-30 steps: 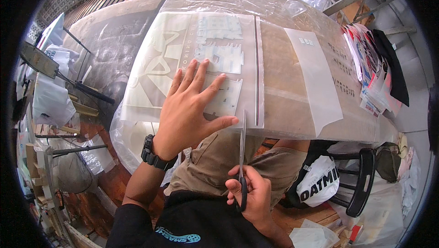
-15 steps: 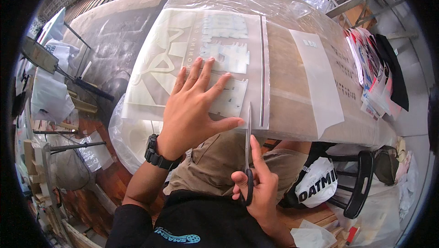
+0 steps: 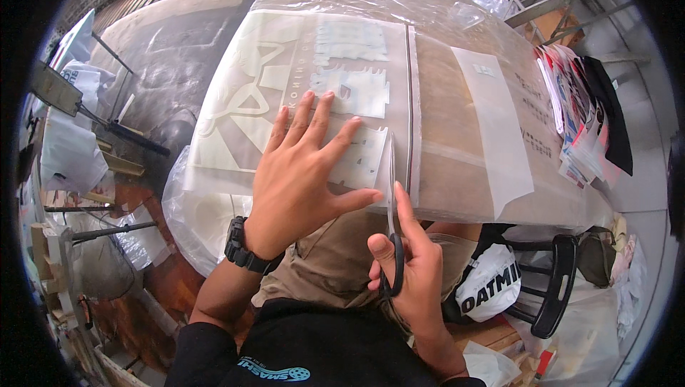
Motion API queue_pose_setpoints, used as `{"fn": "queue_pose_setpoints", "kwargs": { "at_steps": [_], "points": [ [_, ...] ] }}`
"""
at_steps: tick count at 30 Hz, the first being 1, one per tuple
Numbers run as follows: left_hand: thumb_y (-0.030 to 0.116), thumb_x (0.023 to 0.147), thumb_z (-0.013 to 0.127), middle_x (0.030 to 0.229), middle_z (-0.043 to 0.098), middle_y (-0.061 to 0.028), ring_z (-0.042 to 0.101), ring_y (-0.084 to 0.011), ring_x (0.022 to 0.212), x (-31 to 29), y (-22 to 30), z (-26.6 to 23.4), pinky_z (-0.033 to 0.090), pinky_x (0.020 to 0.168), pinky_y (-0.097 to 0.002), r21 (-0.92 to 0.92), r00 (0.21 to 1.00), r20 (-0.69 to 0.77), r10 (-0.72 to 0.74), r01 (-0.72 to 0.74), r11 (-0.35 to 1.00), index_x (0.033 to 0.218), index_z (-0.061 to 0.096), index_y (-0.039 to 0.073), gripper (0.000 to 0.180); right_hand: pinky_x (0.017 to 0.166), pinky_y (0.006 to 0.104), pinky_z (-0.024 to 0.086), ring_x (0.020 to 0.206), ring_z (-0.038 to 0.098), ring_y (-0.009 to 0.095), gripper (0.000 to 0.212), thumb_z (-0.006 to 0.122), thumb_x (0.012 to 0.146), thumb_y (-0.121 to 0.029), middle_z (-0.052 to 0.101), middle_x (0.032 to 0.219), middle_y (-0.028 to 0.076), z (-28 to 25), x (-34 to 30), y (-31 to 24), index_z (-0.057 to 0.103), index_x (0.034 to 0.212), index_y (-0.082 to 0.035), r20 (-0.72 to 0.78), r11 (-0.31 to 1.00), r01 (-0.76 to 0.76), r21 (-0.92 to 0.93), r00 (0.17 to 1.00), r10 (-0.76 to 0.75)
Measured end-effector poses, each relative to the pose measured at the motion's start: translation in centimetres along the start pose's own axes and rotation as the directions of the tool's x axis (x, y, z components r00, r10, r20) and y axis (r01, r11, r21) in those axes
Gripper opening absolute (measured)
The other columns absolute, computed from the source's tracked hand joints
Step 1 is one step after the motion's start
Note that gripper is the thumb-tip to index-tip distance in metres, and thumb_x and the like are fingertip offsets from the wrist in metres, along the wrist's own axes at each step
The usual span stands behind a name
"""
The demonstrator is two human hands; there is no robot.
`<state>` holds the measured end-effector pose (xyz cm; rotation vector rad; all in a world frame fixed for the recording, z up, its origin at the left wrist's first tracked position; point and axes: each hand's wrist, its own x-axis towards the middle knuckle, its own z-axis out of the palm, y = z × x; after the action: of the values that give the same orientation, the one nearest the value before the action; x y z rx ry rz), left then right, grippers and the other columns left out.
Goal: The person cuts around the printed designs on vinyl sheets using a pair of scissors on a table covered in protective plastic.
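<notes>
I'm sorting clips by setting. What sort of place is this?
Likely a small workshop, though it could be a home workspace: the right hand holds scissors at a translucent sheet on a plastic-covered table, and a metal ladder shows at the upper right.

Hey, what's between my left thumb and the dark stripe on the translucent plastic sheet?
In the head view: the scissors' blades, with your right index fingertip beside them, and a margin of the translucent plastic sheet.

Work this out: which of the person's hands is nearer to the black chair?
Right. The right hand, holding scissors, is left of the chair; the left hand is farther left, spread on the patterned translucent sheet.
</notes>
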<state>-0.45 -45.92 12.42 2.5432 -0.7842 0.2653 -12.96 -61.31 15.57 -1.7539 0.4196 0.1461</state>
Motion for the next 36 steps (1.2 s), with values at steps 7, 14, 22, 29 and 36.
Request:
{"fn": "queue_pose_setpoints", "kwargs": {
  "at_steps": [7, 14, 22, 29, 36],
  "points": [
    [0.066, 0.07, 0.077, 0.154, 0.04, -0.0251, 0.033, -0.042, 0.146, 0.0, 0.0, 0.1, 0.022, 0.121, -0.0526, -0.006, 1.0, -0.012, 0.001, -0.001, 1.0, 0.139, 0.059, 0.012, 0.089, 0.046, 0.0243, 0.045, 0.052, 0.053, 0.004, 0.082, 0.073, 0.092, -0.041, 0.054, 0.057, 0.0, -0.2, 1.7, -0.6, 0.035, 0.155, -0.005, -0.007, 1.0, -0.002, 0.024, 1.0, 0.002],
    [0.06, 0.072, 0.078, 0.152, 0.044, -0.024, 0.035, -0.0396, 0.146, 0.1, 0.2, -0.1, 0.023, 0.121, -0.051, -0.022, 1.0, -0.027, -0.009, 0.008, 1.0, 0.137, 0.061, 0.012, 0.082, 0.046, 0.025, 0.046, 0.05, 0.054, 0.005, 0.081, 0.069, 0.095, -0.046, 0.054, 0.055, 0.001, -0.6, 3.5, -2.0, 0.036, 0.152, 0.001, 0.018, 1.0, 0.016, 0.007, 1.0, -0.016],
    [0.06, 0.073, 0.078, 0.152, 0.044, -0.0237, 0.034, -0.0394, 0.146, 0.2, 0.3, -0.1, 0.022, 0.121, -0.0513, -0.021, 1.0, -0.024, -0.006, 0.006, 1.0, 0.137, 0.061, 0.012, 0.082, 0.044, 0.0264, 0.046, 0.049, 0.054, 0.006, 0.081, 0.068, 0.095, -0.046, 0.053, 0.053, 0.002, -0.8, 5.3, -2.7, 0.038, 0.15, 0.006, 0.021, 0.998, 0.063, 0.011, 0.998, -0.063],
    [0.062, 0.073, 0.077, 0.153, 0.042, -0.0238, 0.033, -0.0396, 0.147, 0.1, 0.2, -0.2, 0.022, 0.121, -0.0515, -0.018, 1.0, -0.011, -0.011, 0.011, 1.0, 0.139, 0.059, 0.013, 0.084, 0.043, 0.0229, 0.045, 0.049, 0.053, 0.005, 0.08, 0.068, 0.095, -0.045, 0.055, 0.063, 0.001, -0.7, 6.5, -3.4, 0.038, 0.15, 0.006, 0.03, 0.999, 0.054, -0.006, 0.998, -0.054],
    [0.061, 0.073, 0.077, 0.154, 0.041, -0.0235, 0.033, -0.04, 0.147, 0.2, 0.2, -0.3, 0.023, 0.12, -0.0521, -0.03, 1.0, 0.0, -0.012, 0.012, 0.999, 0.139, 0.059, 0.013, 0.083, 0.043, 0.0255, 0.043, 0.047, 0.053, 0.006, 0.08, 0.07, 0.095, -0.045, 0.053, 0.054, 0.001, -0.9, 7.8, -4.0, 0.04, 0.148, 0.007, 0.029, 0.999, 0.047, -0.016, 0.999, -0.046]
  ]
}}
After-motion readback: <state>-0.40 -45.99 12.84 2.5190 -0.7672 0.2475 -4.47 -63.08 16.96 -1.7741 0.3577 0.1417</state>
